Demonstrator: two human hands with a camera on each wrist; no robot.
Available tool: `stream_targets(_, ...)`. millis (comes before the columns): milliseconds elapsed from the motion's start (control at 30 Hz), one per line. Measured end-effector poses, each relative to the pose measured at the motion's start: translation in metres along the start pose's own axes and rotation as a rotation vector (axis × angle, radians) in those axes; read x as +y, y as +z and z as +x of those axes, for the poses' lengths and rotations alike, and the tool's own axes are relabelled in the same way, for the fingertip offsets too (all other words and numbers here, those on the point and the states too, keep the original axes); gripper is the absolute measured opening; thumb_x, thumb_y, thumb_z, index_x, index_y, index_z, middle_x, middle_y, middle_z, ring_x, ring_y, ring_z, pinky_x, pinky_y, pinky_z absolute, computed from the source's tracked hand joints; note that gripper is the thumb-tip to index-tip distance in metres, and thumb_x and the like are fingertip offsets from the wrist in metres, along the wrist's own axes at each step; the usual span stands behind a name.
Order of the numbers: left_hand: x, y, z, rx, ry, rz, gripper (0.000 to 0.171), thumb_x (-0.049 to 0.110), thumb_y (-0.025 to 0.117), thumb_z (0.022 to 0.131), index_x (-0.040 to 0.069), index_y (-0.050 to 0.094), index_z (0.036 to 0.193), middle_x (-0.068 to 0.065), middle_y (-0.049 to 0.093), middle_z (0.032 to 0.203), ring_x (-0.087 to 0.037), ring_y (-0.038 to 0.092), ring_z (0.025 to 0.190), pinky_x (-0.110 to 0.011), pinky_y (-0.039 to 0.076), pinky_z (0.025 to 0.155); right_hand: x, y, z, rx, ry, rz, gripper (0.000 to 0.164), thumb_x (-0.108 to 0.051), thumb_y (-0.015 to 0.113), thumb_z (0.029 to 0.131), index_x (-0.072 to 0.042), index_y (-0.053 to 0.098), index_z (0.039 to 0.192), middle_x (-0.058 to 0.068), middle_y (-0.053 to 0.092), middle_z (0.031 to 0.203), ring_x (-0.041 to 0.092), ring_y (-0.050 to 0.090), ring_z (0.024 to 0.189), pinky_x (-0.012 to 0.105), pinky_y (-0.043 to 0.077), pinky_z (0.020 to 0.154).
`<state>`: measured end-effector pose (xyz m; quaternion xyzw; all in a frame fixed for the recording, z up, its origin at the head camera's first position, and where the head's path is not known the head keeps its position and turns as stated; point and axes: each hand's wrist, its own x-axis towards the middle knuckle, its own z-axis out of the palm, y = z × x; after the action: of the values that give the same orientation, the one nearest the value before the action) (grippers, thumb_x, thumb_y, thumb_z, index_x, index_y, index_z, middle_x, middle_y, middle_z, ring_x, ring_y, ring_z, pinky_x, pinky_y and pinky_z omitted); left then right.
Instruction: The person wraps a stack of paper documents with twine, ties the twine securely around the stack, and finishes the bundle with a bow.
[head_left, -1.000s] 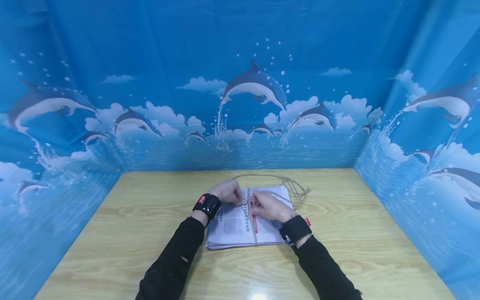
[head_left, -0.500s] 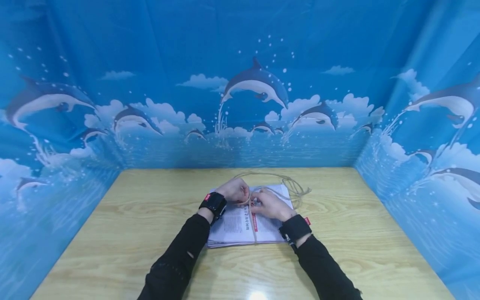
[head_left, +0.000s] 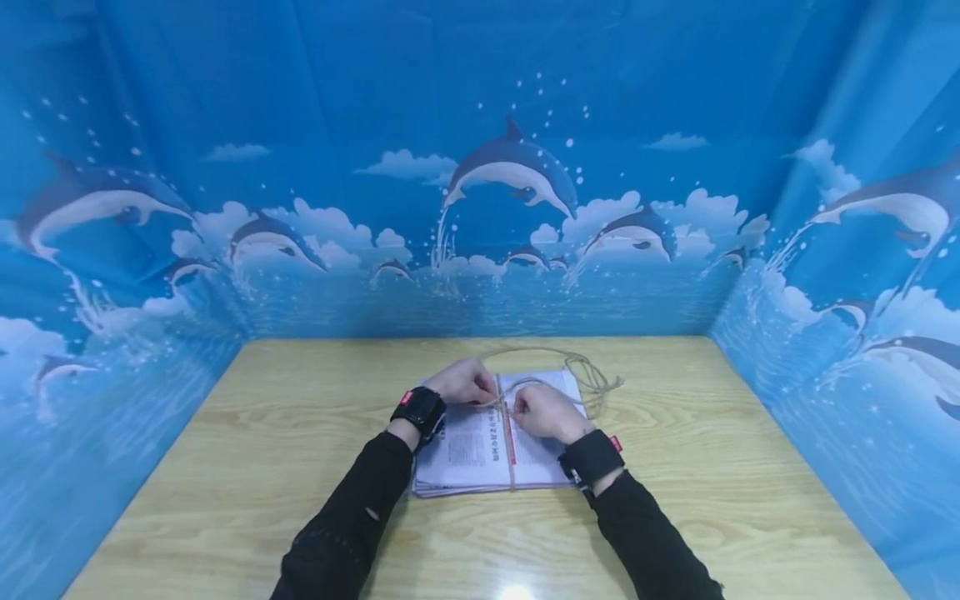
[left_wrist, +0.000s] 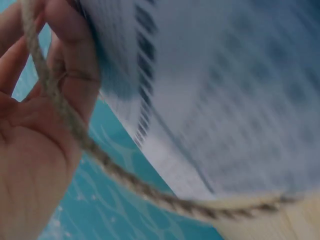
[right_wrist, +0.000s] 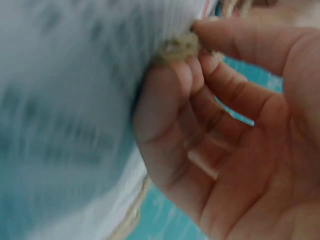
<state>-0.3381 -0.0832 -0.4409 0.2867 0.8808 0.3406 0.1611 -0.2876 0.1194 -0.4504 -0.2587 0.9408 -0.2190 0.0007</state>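
A stack of newspapers (head_left: 468, 458) lies on the table, with beige twine (head_left: 511, 467) running across its top from front to back. My left hand (head_left: 467, 382) is over the upper left of the stack, its fingers curled on the twine near the crossing. In the left wrist view a length of twine (left_wrist: 129, 181) arcs past the palm; the fingertips are cut off. My right hand (head_left: 546, 411) is just right of the crossing. The right wrist view shows it pinching a bit of twine (right_wrist: 177, 47) between thumb and fingers, against the paper.
Loose twine (head_left: 592, 379) lies in loops behind and right of the stack on the wooden table (head_left: 300, 433). Blue dolphin-printed curtains (head_left: 480, 300) stand along the back and both sides.
Over the last second the left hand moves toward the right hand, then draws back slightly left. The hands are now a little apart, with the twine crossing visible between them.
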Motion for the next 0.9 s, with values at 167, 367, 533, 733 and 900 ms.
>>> stream_targets(167,-0.004,-0.004,-0.009,0.015,-0.085,0.015,0.005,0.006,0.071,0.088,0.006,0.076,0.087,-0.002,0.072,0.082,-0.008,0.058,0.066,-0.020,0.046,0.061,0.012,-0.010,-0.005,-0.134,0.123,0.074,0.024,-0.007,0.066,0.083,-0.015,0.058,0.062,-0.006,0.044,0.056,0.011,0.040,0.050,0.024,0.034,0.052)
stream_targets(367,-0.009,-0.011,-0.017,0.024,-0.122,0.034,0.006,0.008,0.073,0.087,0.007,0.074,0.082,0.000,0.068,0.077,-0.013,0.057,0.066,-0.022,0.044,0.060,0.027,-0.031,-0.017,-0.249,0.191,0.139,0.021,-0.006,0.067,0.080,-0.015,0.059,0.063,-0.005,0.046,0.058,0.011,0.040,0.051,0.025,0.034,0.051)
stream_targets(533,-0.012,-0.013,-0.021,0.056,-0.168,0.021,0.007,0.012,0.071,0.089,0.009,0.075,0.084,0.000,0.068,0.078,-0.015,0.059,0.067,-0.024,0.045,0.061,0.041,-0.048,-0.028,-0.303,0.263,0.110,0.019,-0.004,0.068,0.076,-0.013,0.060,0.061,-0.006,0.047,0.058,0.011,0.041,0.052,0.024,0.033,0.051)
stream_targets(733,-0.011,-0.013,-0.020,0.115,-0.186,0.035,0.007,0.013,0.068,0.092,0.009,0.073,0.094,-0.002,0.067,0.086,-0.016,0.060,0.073,-0.027,0.048,0.064,0.045,-0.054,-0.033,-0.297,0.261,0.066,0.012,-0.011,0.078,0.074,-0.012,0.066,0.077,-0.003,0.056,0.072,0.013,0.049,0.064,0.025,0.040,0.058)
stream_targets(900,-0.010,-0.010,-0.015,0.181,-0.218,0.143,0.016,0.013,0.070,0.089,0.009,0.067,0.104,-0.006,0.064,0.088,-0.019,0.060,0.078,-0.031,0.048,0.067,0.029,-0.041,-0.024,-0.256,0.074,0.061,0.030,-0.017,0.084,0.074,-0.010,0.069,0.099,0.000,0.061,0.085,0.012,0.052,0.075,0.028,0.045,0.070)
